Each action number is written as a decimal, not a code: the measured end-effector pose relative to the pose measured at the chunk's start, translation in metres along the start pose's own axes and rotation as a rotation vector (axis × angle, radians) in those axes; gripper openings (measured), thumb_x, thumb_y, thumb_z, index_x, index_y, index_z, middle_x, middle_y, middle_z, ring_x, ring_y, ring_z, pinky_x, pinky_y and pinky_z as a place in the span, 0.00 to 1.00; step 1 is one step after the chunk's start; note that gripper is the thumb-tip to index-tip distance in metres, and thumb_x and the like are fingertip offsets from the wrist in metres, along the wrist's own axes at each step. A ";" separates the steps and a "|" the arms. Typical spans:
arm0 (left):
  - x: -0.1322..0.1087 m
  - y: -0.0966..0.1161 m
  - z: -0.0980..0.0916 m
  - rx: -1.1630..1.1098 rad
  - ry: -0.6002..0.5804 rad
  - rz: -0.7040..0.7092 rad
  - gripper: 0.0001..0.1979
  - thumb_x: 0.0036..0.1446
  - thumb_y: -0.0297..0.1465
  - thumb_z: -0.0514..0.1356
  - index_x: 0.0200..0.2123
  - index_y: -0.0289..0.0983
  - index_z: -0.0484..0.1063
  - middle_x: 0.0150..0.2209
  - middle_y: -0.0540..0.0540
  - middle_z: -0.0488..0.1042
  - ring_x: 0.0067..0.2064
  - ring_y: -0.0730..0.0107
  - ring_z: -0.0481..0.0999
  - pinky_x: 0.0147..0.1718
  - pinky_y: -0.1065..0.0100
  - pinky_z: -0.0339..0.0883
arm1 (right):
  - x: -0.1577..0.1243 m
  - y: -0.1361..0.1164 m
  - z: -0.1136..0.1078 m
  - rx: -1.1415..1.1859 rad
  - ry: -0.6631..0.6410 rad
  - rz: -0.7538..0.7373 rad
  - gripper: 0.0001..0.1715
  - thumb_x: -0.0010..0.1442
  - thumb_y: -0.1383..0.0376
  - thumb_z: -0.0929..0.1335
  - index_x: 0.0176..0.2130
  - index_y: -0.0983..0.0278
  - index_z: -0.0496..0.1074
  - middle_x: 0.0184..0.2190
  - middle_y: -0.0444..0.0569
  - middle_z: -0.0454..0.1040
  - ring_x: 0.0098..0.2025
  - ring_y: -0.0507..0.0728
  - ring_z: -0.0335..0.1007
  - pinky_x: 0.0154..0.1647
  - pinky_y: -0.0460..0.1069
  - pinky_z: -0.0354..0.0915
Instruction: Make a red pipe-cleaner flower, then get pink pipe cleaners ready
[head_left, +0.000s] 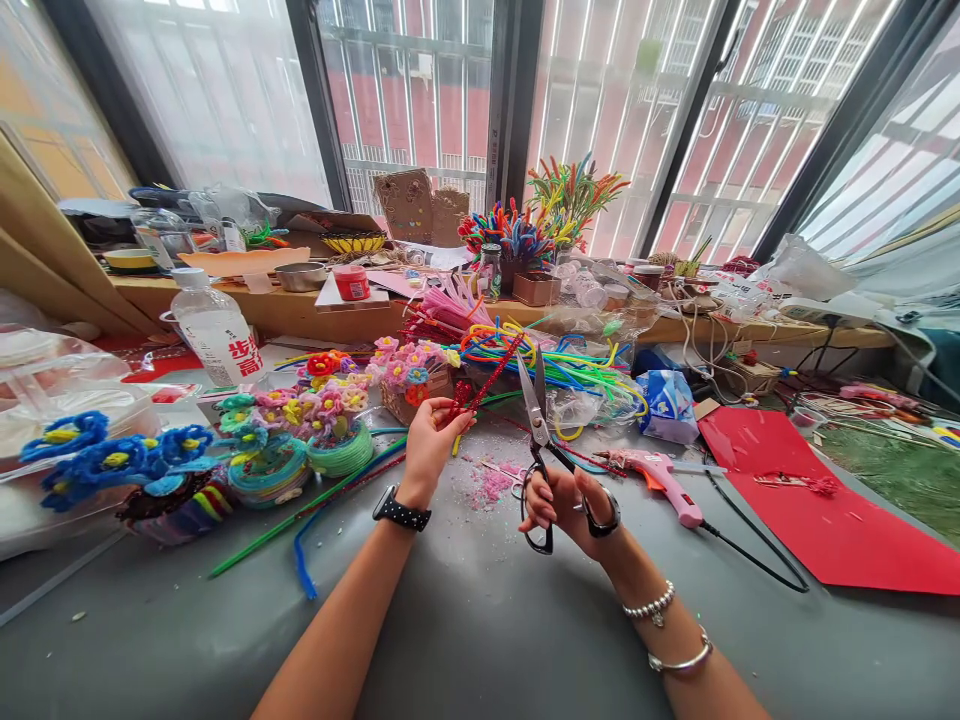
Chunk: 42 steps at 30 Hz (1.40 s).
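Between the fingertips of my left hand (429, 448) is a sparkly red pipe cleaner (496, 370), bent near the fingers, with one end slanting up to the right. My right hand (566, 505) has its fingers through the black handles of a pair of scissors (534, 405). The blades point upward and stand slightly apart, just right of the pipe cleaner's tip. Pink clippings (491, 485) lie on the grey table (465, 620) between my hands. A green pipe cleaner (300, 525) and a blue one (301, 560) rest left of my left wrist.
Pipe-cleaner flowers in small pots (341, 450) stand at the left, near a plastic bottle (214, 330). Behind my hands lies a heap of coloured pipe cleaners (555, 365). A pink glue gun (667, 485) with its cord and red sheets (817, 510) are at the right.
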<state>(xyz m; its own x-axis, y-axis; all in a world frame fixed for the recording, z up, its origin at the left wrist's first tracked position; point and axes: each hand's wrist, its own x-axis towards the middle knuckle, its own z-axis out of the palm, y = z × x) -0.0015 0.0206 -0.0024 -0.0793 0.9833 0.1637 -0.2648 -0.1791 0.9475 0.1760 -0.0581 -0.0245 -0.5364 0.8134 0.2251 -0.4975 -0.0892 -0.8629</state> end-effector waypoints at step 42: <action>-0.012 0.001 0.010 0.276 -0.381 0.101 0.16 0.42 0.32 0.61 0.33 0.38 0.58 0.25 0.53 0.69 0.31 0.71 0.74 0.33 0.69 0.65 | -0.012 -0.034 -0.008 -0.037 0.161 -0.197 0.22 0.45 0.49 0.61 0.31 0.64 0.65 0.30 0.49 0.59 0.36 0.56 0.56 0.44 0.56 0.59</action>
<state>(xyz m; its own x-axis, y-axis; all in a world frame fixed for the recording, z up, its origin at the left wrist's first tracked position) 0.0085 0.0087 -0.0006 0.2799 0.9125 0.2983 -0.0044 -0.3095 0.9509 0.2052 -0.0602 -0.0020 -0.3148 0.8941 0.3185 -0.5552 0.0988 -0.8258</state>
